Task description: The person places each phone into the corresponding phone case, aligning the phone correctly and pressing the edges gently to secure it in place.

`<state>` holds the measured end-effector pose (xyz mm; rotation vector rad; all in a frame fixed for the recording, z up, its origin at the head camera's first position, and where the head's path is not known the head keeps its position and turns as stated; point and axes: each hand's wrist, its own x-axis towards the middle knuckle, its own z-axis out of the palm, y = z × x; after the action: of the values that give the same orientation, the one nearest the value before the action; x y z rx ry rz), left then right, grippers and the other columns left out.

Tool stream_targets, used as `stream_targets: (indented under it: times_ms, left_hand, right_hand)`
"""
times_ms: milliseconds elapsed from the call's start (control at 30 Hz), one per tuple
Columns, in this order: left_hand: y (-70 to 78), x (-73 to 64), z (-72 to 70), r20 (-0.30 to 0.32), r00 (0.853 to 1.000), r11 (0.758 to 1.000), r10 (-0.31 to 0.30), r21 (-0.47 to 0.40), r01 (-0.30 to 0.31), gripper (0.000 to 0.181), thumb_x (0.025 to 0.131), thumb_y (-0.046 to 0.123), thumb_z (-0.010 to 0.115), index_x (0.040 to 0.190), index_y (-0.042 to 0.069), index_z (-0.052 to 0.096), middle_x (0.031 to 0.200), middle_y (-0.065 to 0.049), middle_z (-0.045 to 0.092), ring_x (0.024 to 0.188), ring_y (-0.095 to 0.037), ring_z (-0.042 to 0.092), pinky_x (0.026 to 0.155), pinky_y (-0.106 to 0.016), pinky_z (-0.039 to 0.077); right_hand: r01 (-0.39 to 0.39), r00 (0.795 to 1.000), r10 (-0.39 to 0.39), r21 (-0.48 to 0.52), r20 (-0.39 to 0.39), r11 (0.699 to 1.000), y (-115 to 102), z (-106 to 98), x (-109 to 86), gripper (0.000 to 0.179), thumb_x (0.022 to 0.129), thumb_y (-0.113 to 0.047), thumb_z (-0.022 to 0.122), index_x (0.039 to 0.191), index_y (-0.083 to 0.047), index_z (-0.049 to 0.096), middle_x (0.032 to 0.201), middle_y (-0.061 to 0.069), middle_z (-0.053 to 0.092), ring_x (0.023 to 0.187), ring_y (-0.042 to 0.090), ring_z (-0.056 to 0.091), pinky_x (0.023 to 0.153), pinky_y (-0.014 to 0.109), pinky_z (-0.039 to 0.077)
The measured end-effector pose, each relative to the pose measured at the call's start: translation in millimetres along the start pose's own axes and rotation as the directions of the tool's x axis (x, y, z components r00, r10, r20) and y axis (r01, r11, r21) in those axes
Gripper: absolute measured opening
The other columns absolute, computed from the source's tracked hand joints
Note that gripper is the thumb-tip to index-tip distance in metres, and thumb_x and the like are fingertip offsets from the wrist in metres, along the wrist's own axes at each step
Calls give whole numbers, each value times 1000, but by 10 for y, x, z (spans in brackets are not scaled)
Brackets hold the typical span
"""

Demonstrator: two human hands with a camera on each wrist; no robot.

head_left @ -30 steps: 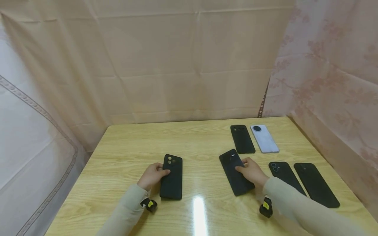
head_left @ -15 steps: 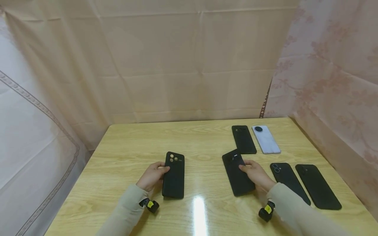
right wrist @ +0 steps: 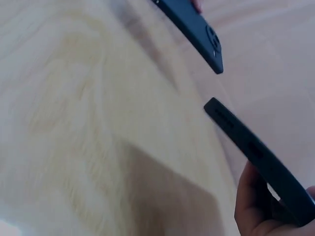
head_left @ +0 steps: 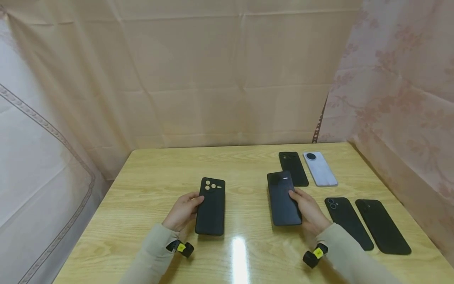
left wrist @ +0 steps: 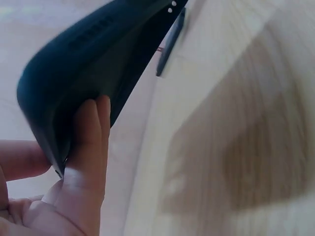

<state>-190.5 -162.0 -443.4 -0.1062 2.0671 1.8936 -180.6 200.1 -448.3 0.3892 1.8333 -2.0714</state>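
The right hand (head_left: 307, 209) holds a dark phone (head_left: 283, 200) up off the tabletop (head_left: 159, 169), to the left of the pale phone (head_left: 320, 170) and on its near side. Its thumb lies on the upper face, fingers beneath — a pinch at the right edge. Farther left of the pale phone, the left hand (head_left: 181, 211) pinches an empty black case (head_left: 211, 213) by its left edge, also raised; wood shows through the camera cutouts. A second case (head_left: 296, 169) lies just left of the pale phone, while a twin-lens phone (head_left: 349, 223) and a black slab (head_left: 383, 227), phone or case, lie on its near side.

The step in hand seems to be holding case and phone raised and apart. The next move probably calls for two steady pinches, an even tilt, and camera ends pointing the same way.
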Motion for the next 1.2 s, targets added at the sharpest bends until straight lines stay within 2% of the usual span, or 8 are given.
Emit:
stream_targets:
  times_ms: [100,200,300,500,667,1000,1100,1200]
  left_hand:
    - [26,-19,16,24,999,999,27,-24,-27,43,104,18,47,139,-6,44,113,-10,69,93,-11,69,78,-26,57]
    - [56,-32,37,40,998,997,50,-53,-48,44,104,18,47,140,-6,44,109,-7,70,91,-10,69,77,-26,57]
    - [84,-41,62,44,997,995,66,-82,-62,42,104,18,46,138,-6,46,105,-4,71,90,-11,70,77,-26,58]
    - [162,-67,120,58,993,991,106,-89,-101,39,105,18,45,137,-4,48,104,-3,71,90,-11,70,77,-28,58]
    - [226,-78,187,61,990,987,131,-104,-124,39,104,18,46,137,-3,49,102,-1,71,89,-10,70,76,-28,58]
    - [362,-86,376,52,983,962,174,-222,-159,39,103,16,49,136,-5,49,91,5,71,81,-8,70,72,-25,58]
    - [408,-79,447,64,978,954,199,-240,-178,40,103,16,50,137,-5,49,90,6,72,81,-7,70,73,-25,58]
    - [451,-71,525,75,975,949,211,-254,-186,39,103,16,51,137,-4,50,92,5,72,82,-8,70,74,-26,58]
  right_hand:
    - [15,999,-18,75,31,997,-25,48,-32,59,108,-31,29,158,-12,4,161,16,17,140,25,31,100,28,44]
    - [26,998,-36,163,57,986,-51,87,-55,58,108,-29,25,159,-16,0,164,11,10,148,25,18,117,38,30]
    - [32,996,-49,228,70,973,-80,122,-68,57,109,-28,24,158,-18,-3,166,6,5,151,22,11,123,39,20]
    - [37,992,-70,296,104,954,-120,212,-56,56,109,-32,21,159,-20,-1,163,2,7,146,15,16,104,21,38]
    - [41,989,-90,375,117,926,-143,290,-42,58,109,-34,21,159,-18,-3,161,-1,10,144,10,19,101,17,38]
    - [13,970,-138,524,199,852,-167,431,-59,50,108,-37,26,155,-26,15,126,-13,55,115,0,57,100,22,49]
    - [26,957,-181,552,228,833,-160,470,-91,41,108,-37,29,148,-27,28,120,-13,62,111,0,61,96,22,52]
    - [20,929,-234,592,287,806,-152,505,-119,32,108,-36,30,137,-26,40,113,-11,67,105,2,64,91,22,55]
